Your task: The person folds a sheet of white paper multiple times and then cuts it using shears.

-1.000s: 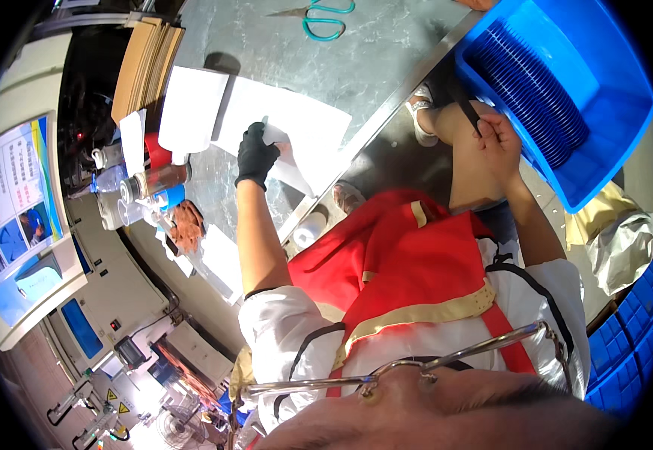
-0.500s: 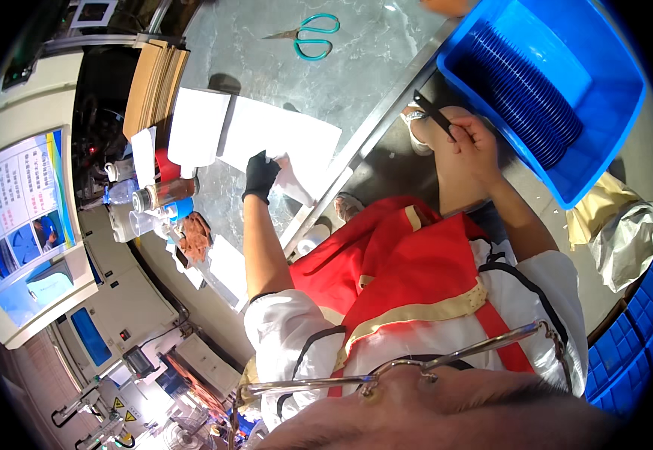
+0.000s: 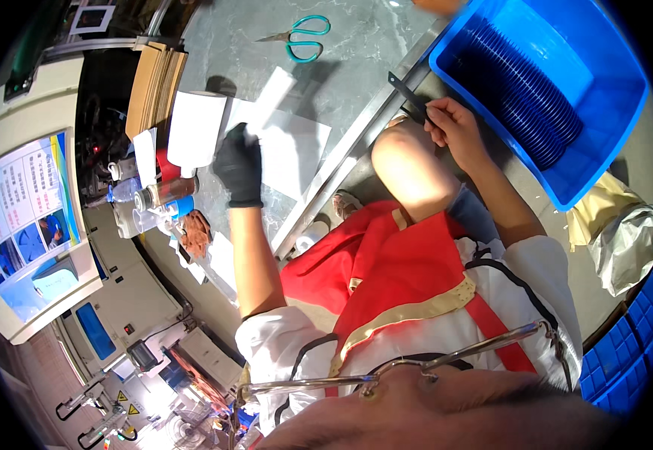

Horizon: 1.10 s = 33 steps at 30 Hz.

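Note:
My left hand (image 3: 238, 166), in a black glove, is raised over the table with its fingers closed on a thin white sheet (image 3: 272, 94), paper or cloth. Under it a larger white sheet (image 3: 296, 150) lies flat on the grey marbled table (image 3: 356, 45). My bare right hand (image 3: 455, 127) pinches one end of a flat, narrow black strip (image 3: 407, 94) with a small hole near its far tip. The strip slants across the table's metal edge, and I cannot tell whether it touches. To the right, a blue bin (image 3: 604, 142) holds a long row of thin, dark, closely packed pieces (image 3: 525, 94).
Teal-handled scissors (image 3: 305, 37) lie at the back of the table. On the left stand a white block or roll (image 3: 194, 131), brown cardboard sheets (image 3: 152, 90), bottles (image 3: 165, 196) and a crumpled brown glove (image 3: 195, 232). Blue crates (image 3: 627, 345) and a bag (image 3: 627, 247) sit at right.
My left hand has lifted and moved left, swinging the thin white sheet up off the table edge. My right hand has shifted left with the black strip, towards the table edge. My knee has moved left.

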Each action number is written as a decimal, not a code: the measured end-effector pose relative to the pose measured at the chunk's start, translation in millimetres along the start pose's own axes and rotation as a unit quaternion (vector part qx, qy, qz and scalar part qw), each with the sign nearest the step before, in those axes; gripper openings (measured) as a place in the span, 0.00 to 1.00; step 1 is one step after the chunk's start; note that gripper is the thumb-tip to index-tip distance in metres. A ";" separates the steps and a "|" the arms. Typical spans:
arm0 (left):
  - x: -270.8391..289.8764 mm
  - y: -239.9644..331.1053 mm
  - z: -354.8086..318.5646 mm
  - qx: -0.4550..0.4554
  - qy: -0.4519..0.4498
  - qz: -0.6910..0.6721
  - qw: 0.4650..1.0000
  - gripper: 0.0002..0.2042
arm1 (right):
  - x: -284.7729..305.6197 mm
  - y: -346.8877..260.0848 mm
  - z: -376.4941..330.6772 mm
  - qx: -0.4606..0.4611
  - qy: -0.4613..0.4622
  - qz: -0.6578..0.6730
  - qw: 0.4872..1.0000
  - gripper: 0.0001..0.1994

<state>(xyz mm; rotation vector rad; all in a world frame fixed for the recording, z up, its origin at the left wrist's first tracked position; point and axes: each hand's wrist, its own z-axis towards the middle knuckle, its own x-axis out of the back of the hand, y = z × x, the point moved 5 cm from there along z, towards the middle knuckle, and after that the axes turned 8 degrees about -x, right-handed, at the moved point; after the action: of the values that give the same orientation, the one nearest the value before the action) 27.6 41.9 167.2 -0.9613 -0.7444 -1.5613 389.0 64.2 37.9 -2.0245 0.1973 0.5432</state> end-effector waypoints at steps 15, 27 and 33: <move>-87.4 81.8 -38.5 0.046 -0.281 -0.125 0.950 0.21 | 14.4 27.3 82.3 0.010 -0.025 -0.258 0.966 0.05; -148.4 63.2 -2.8 -0.204 -0.126 -0.204 0.949 0.20 | -3.4 1.9 98.5 0.066 -0.082 -0.441 0.891 0.06; -161.7 55.9 -10.6 -0.197 -0.129 -0.231 0.944 0.21 | -11.0 -6.8 106.5 0.021 -0.122 -0.472 0.873 0.06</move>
<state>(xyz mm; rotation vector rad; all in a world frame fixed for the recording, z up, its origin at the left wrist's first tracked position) 91.2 97.5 18.0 -1.3749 -0.9038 -2.0725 350.3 158.6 4.8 -1.7176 -0.8901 0.1463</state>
